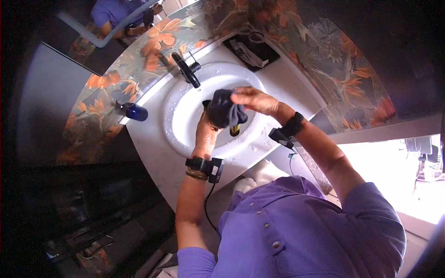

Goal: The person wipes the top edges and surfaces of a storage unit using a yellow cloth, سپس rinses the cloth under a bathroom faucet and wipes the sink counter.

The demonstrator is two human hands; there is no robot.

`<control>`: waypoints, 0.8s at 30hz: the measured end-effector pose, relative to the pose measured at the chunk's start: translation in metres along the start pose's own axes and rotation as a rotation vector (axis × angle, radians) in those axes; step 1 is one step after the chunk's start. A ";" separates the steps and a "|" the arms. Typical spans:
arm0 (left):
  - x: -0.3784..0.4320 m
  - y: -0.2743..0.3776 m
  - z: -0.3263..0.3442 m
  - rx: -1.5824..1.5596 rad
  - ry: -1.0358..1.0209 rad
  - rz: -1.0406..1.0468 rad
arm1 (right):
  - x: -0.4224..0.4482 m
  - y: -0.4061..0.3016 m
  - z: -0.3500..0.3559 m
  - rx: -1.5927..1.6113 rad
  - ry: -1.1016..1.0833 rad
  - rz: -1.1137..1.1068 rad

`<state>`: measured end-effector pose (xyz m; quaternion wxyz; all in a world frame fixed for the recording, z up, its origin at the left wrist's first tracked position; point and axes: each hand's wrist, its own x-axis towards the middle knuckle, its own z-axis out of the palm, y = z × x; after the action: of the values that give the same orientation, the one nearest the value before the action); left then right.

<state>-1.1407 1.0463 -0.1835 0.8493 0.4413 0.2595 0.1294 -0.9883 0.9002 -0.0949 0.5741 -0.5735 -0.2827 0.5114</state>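
Over the white oval washbasin (170, 120) my two hands hold a dark, folded cloth (222, 109), which looks soft and is blurred. My left hand (206, 130) grips it from the near left side, its fingers partly hidden by the cloth. From the right, my right hand (255, 100) has its fingers on the cloth's upper edge. A black and yellow piece (235, 130) shows just below the cloth; I cannot tell whether it belongs to a held object. Beyond the hands, a black faucet (187, 71) reaches over the basin, with a drop at its spout.
Water drops dot the basin rim and the pale countertop (149, 139). A dark blue bottle (136, 112) stands at the left. At the back right corner, a black tray (269, 55) holds a pale packet (248, 52). A mirror (52, 93) and floral wall panels (347, 80) border the counter.
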 end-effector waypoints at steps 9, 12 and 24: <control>-0.001 -0.003 0.013 -0.446 -0.124 -0.236 | 0.001 -0.014 -0.002 -0.189 0.064 -0.230; 0.007 0.001 0.042 -0.751 -0.476 -0.170 | 0.007 -0.002 0.010 -0.989 -0.033 -0.718; 0.006 0.015 0.095 -0.106 -0.288 -0.266 | 0.074 0.059 -0.054 -0.315 0.663 -0.333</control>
<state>-1.0833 0.9929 -0.1283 0.9093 0.3715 0.1843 -0.0349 -0.9309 0.9372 -0.1803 0.6142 -0.7347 -0.2464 0.1490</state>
